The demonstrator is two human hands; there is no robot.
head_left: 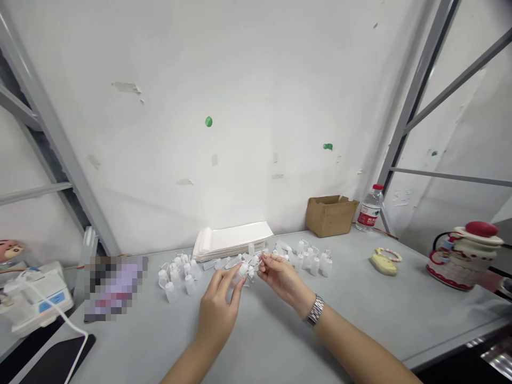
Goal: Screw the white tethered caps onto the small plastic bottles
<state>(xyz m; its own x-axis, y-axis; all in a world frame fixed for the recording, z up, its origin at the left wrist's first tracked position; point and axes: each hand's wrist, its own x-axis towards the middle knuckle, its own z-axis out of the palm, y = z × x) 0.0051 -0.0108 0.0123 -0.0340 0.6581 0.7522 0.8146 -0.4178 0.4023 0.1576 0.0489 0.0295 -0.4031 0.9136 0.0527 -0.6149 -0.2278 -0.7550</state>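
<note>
My left hand [220,301] grips a small translucent plastic squeeze bottle [241,271] between thumb and fingers. Close on its right, my right hand [282,277], with a metal watch at the wrist, is closed in a pinch at a small white part beside the bottle; what exactly the fingertips hold is too small to make out. Several similar bottles with looped cap straps stand in a left group [175,277] and a right group [314,258]. Between them, partly hidden behind my hands, lie loose clear bottles and small white pieces [228,262].
A stack of white flat sheets or boxes [236,238] lies against the wall. Farther right are an open cardboard box [332,216], a water bottle [370,210], a yellow case [384,264] and a decorated jug [460,258]. A white device [44,298] with a cable stands left.
</note>
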